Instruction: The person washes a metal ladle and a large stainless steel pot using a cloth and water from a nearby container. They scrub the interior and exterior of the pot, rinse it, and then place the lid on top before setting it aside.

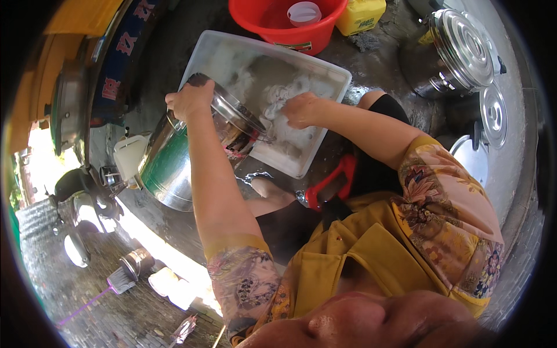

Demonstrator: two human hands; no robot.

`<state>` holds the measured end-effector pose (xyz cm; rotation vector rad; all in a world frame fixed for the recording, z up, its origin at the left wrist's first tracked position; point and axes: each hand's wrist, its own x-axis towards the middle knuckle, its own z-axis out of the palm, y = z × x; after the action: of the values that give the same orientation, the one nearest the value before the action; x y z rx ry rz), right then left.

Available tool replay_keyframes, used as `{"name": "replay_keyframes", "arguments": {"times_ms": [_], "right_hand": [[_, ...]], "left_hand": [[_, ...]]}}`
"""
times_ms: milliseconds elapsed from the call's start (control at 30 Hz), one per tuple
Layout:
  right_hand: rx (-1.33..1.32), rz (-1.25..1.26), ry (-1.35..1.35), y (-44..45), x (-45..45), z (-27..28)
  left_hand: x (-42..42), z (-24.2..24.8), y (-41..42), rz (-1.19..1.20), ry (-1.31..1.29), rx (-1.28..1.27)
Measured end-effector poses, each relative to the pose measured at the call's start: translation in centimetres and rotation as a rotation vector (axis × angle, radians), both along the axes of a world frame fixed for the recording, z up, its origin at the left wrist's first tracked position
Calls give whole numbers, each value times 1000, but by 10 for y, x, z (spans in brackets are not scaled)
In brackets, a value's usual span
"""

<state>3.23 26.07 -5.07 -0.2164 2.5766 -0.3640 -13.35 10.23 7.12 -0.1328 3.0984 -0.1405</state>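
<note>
A large stainless-steel stockpot (167,167) leans with its mouth over the edge of a white plastic tub (300,168). My left hand (191,101) grips the pot near its shiny rim (235,104). Cloudy, sudsy water (272,67) lies in the tub. My right hand (301,109) is low over the suds, with its fingers closed on a wet white cloth (278,98). My palm and fingers partly hide the cloth. A dark patch (200,80) shows beside my left hand; what it is, I cannot tell.
Beyond the tub stand a red basin (278,32) with a white dipper (303,14), and a yellow jug (360,16). A lidded steel pot (461,50) and loose lids (494,115) are at right. A red plastic stool (348,167) is beside my legs. A broom (119,280) lies lower left.
</note>
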Motion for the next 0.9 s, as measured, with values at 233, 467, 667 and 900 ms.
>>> {"name": "replay_keyframes", "arguments": {"times_ms": [233, 467, 667, 900], "right_hand": [[-156, -2, -13, -7, -15, 32], [-209, -46, 136, 13, -22, 10], [-183, -122, 121, 29, -27, 19], [-182, -63, 51, 28, -26, 33]], "left_hand": [[-17, -18, 37, 38, -67, -159], [-26, -21, 55, -4, -70, -163], [-31, -25, 58, 6, -76, -186], [-31, -24, 53, 14, -71, -184]]}}
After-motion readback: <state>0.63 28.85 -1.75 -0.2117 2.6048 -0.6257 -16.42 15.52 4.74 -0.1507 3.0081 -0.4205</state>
